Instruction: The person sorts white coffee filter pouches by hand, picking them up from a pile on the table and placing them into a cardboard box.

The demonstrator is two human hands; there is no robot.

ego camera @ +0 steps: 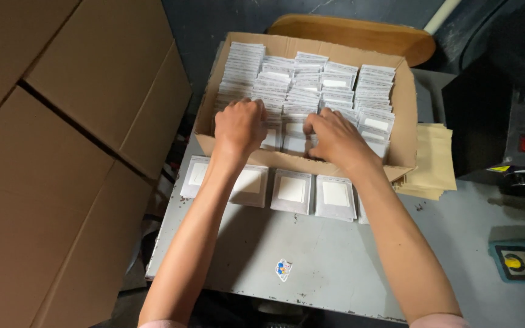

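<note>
White packets (311,79) stood packed in rows inside the cardboard box (405,115) at the table's far side. Both hands, left hand (239,126) and right hand (335,138), were curled into the near row, gripping packets. Pressing evenly would likely keep rows upright.

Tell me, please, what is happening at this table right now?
A person has both hands inside an open brown cardboard box packed with rows of small white flat packets. The left hand and right hand are among the packets at the box's near wall. More packets of the same kind lie in a row on the grey metal table in front of the box.
</note>
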